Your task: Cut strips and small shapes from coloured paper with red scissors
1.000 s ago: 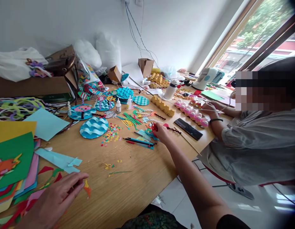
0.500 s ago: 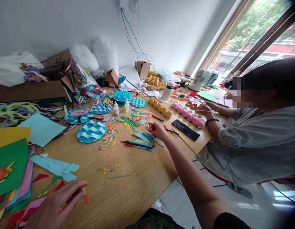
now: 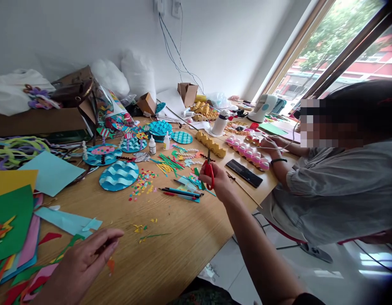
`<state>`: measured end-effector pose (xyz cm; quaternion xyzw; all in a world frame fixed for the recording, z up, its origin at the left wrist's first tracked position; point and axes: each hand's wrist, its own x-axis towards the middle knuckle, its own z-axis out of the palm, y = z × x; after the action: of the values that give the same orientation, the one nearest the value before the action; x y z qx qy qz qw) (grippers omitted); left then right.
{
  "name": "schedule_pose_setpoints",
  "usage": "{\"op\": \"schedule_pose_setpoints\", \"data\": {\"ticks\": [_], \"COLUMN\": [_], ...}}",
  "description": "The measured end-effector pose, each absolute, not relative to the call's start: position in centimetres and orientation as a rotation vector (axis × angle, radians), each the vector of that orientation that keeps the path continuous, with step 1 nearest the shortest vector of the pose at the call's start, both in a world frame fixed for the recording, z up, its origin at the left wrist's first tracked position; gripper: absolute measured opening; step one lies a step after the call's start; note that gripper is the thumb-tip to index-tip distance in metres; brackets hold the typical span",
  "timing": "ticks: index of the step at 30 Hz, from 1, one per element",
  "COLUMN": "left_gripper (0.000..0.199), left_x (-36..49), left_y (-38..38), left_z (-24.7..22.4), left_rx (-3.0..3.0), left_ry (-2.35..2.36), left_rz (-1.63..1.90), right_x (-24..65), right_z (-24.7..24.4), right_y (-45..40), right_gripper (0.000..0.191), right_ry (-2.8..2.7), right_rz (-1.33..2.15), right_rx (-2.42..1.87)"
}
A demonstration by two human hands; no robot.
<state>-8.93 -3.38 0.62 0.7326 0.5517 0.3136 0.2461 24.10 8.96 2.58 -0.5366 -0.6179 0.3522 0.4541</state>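
My right hand is closed around red-handled scissors, whose blades point up and away above the table. Beside the fingers is a small green piece, and I cannot make out whether it is touched. My left hand is low over the table's near left, thumb and fingers slightly apart, holding nothing that I can see. An orange paper scrap lies by its thumb. Green and yellow strips, blue strips and several pens lie left of my right hand.
Coloured paper sheets are stacked at the left. Wavy blue discs, glue bottles, a black phone and egg-carton strips stand further in. A person sits at the right, hands over the table.
My right hand has lifted and turned slightly, and the scissors now stand upright in view. My left hand has moved a little to the right and up.
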Motion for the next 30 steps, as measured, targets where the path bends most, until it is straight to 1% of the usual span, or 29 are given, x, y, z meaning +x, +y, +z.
{"op": "schedule_pose_setpoints", "data": {"ticks": [2, 6, 8, 11, 18, 30], "left_gripper": [0.020, 0.028, 0.026, 0.017, 0.017, 0.017], "left_x": [-7.0, -3.5, -2.3, -1.4, -1.7, -1.3], "left_y": [-2.7, -1.7, -1.5, -1.6, -1.8, -1.8], "left_z": [1.9, 3.1, 3.1, 2.8, 2.1, 1.7], "left_rx": [1.874, 1.601, 1.545, 1.540, 1.508, 1.389], "left_ry": [1.509, 1.372, 1.329, 1.344, 1.391, 1.372], "left_rz": [0.856, 0.898, 0.930, 0.926, 0.932, 1.005], "right_x": [21.8, 17.1, 15.3, 13.8, 12.9, 12.3], "right_z": [3.4, 3.2, 2.3, 0.9, -0.7, -0.9], "right_y": [6.9, 3.3, 2.0, 0.8, 0.2, -0.1], "right_gripper": [0.028, 0.028, 0.030, 0.033, 0.032, 0.030], "right_ry": [-1.361, -1.208, -1.170, -1.181, -1.274, -1.347], "right_rz": [1.120, 1.391, 1.519, 1.608, 1.566, 1.505], "right_rx": [-1.115, -0.962, -0.895, -0.887, -0.960, -0.994]}}
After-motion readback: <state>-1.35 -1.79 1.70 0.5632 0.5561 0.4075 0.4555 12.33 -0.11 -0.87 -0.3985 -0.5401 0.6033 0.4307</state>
